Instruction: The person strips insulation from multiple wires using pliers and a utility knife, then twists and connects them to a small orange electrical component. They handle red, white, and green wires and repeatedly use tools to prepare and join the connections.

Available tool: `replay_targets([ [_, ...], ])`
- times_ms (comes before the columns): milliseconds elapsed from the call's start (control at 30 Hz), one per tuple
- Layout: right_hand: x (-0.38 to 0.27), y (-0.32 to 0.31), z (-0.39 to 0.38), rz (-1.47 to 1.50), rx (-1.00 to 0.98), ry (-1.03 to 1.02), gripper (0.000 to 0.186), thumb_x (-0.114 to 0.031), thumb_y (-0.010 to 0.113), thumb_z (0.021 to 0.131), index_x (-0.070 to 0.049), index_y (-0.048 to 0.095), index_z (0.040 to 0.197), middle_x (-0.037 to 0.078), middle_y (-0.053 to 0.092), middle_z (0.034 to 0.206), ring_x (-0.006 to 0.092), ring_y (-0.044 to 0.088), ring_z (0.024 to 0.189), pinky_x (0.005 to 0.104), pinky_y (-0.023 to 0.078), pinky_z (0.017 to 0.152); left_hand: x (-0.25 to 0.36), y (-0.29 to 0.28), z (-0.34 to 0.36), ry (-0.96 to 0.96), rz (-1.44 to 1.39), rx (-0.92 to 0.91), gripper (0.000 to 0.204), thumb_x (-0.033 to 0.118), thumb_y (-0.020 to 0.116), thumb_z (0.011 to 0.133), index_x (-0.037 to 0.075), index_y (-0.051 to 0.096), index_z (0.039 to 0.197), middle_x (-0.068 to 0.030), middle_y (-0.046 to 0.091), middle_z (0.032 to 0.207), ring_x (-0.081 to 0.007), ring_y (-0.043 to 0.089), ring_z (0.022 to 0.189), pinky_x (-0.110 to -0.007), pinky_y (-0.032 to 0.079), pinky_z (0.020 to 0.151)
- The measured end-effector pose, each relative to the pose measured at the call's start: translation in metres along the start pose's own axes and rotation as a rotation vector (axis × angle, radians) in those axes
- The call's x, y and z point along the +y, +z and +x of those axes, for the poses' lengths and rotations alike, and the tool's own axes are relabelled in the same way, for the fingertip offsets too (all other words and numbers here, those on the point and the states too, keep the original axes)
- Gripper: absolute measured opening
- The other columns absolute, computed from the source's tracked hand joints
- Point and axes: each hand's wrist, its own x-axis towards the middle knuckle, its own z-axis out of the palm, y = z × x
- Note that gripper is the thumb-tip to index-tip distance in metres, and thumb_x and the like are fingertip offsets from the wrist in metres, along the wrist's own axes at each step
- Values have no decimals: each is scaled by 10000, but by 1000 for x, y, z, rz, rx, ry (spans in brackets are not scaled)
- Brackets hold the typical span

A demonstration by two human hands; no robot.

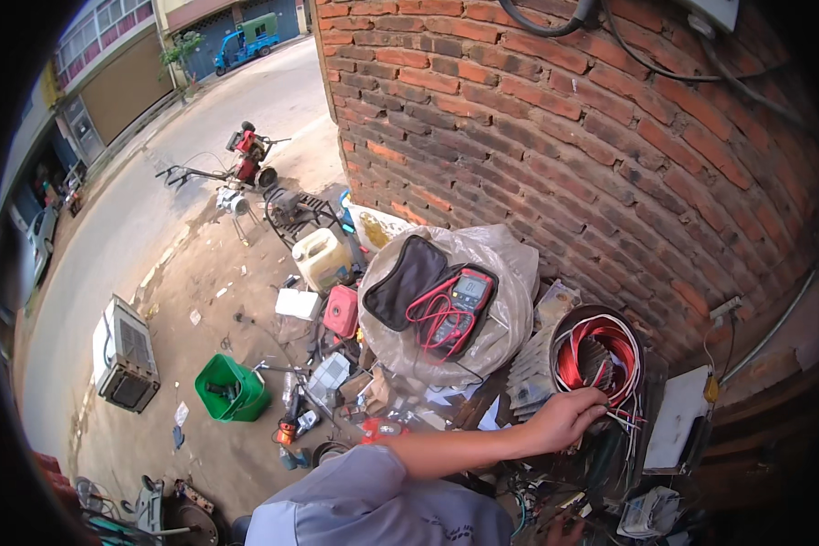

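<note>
My left hand reaches across to the right, its fingers closed at the lower edge of a wire coil. Thin electrical wires with pale ends stick out past its fingertips. Red and white wire lies looped inside a dark round container. Low in the picture, in shadow, a dim patch looks like my right hand; its fingers are not clear. Left of the coil, a multimeter with red test leads rests in an open black case on a plastic-covered bundle.
A brick wall rises beyond the coil. To its left stand a beige jerrycan, a red container and a green bucket. Tools and scraps litter the ground. Right of the coil leans a flat white panel.
</note>
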Motion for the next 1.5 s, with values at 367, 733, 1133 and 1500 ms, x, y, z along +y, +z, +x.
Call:
replay_targets([
  [367, -61, 31, 6, 1113, 64, 290, 741, -155, 776, 915, -11, 362, 1513, 102, 642, 1127, 194, 598, 1013, 366, 492, 946, -15, -40, -16, 281, -27, -590, 162, 172, 680, 987, 30, 640, 1053, -128, 612, 1023, -369, 653, 937, -465, 532, 764],
  [733, -281, -27, 65, 257, 277, -178, 727, -107, 775, 768, 24, 465, 1412, 232, 569, 1261, 385, 581, 1137, 453, 472, 994, 2, -44, 16, 209, 137, -647, 159, 59, 696, 952, 23, 739, 1100, -140, 711, 1058, -332, 694, 983, -415, 565, 858],
  [1133, -303, 3, 85, 130, 378, -93, 761, -85, 781, 748, 21, 440, 1420, 246, 539, 1278, 419, 553, 1165, 479, 449, 1020, 0, -44, 8, 69, 43, -602, 137, 37, 723, 903, -23, 751, 1022, -123, 628, 826, -276, 599, 747, -365, 495, 692],
  [1500, -313, 5, 101, 208, 350, -129, 739, -84, 771, 751, 44, 451, 1404, 245, 542, 1242, 415, 559, 1136, 477, 464, 1004, -3, -46, 11, 55, 36, -646, 155, 12, 712, 876, -25, 747, 1022, -131, 642, 874, -285, 625, 793, -369, 510, 731],
])
